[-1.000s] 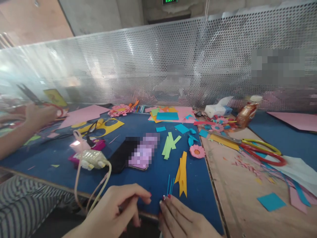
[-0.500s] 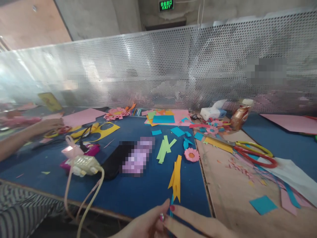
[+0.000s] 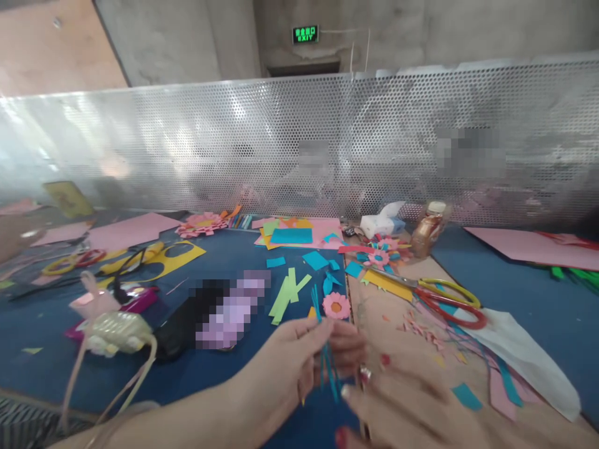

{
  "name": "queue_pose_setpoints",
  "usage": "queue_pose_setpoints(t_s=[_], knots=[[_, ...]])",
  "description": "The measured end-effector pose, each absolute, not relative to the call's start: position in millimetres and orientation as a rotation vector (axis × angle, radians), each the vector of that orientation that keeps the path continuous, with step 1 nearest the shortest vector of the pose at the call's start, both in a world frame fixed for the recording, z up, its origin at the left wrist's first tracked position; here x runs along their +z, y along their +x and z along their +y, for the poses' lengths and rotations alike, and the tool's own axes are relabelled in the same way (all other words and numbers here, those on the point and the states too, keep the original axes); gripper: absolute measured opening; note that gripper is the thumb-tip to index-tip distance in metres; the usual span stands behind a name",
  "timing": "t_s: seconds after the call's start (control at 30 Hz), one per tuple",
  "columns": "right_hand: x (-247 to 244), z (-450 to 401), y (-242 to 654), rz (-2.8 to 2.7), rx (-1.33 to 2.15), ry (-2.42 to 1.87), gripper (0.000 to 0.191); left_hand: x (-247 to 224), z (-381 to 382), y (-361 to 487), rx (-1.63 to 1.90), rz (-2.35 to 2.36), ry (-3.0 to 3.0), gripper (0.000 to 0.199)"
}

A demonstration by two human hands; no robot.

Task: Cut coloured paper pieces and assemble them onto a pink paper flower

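Several thin blue paper strips (image 3: 333, 380) are pinched in my left hand (image 3: 292, 355), between thumb and fingers, their ends sticking out above and below. Fingers apart, my right hand (image 3: 412, 399) is slightly blurred near the strips' lower ends; it appears to grip nothing. A small pink paper flower (image 3: 336, 306) with an orange centre lies just beyond my left hand. Light green paper strips (image 3: 285, 296) rest to its left, and my left hand mostly covers the yellow-orange strips (image 3: 312, 312).
Scissors (image 3: 449, 299) with red and yellow handles lie on the wooden board at right, beside a white tissue (image 3: 519, 355) and pink scraps (image 3: 423, 330). A bottle (image 3: 429, 229) and tissue box (image 3: 381, 226) stand behind. Left are a phone (image 3: 234, 312) and a cabled device (image 3: 116, 333).
My hands have risen from the table's front edge and moved apart, the left keeping the blue strips, the right opening toward the right. The view has shifted right and up.
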State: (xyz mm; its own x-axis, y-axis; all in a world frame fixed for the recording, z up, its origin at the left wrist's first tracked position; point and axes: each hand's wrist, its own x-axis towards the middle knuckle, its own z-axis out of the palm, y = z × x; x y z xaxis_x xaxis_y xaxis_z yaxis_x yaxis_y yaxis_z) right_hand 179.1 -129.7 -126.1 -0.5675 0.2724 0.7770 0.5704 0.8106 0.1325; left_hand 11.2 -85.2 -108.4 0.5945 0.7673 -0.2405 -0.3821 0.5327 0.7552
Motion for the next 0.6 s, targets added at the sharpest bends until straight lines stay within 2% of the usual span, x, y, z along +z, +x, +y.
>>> queue_pose_setpoints(t_s=[0.1, 0.2, 0.3, 0.6], knots=[[-125.8, -120.9, 185.2, -2.027, -0.133, -0.913, 0.015, -99.1, -67.9, 21.2, 0.865, 0.580, 0.904, 0.025], [-125.1, -110.1, 184.7, -1.922, 0.474, -1.302, 0.023, -99.6, -55.1, 31.6, 0.918, 0.586, 1.144, 0.027], [-127.6, -99.7, 183.2, -1.702, 0.964, -1.415, 0.031, -104.8, -49.3, 40.0, 0.886, 0.617, 1.308, 0.029], [-121.6, -92.0, 182.0, -1.466, 1.246, -1.539, 0.022, -123.8, -51.4, 44.7, 0.803, 0.741, 1.487, 0.035]])
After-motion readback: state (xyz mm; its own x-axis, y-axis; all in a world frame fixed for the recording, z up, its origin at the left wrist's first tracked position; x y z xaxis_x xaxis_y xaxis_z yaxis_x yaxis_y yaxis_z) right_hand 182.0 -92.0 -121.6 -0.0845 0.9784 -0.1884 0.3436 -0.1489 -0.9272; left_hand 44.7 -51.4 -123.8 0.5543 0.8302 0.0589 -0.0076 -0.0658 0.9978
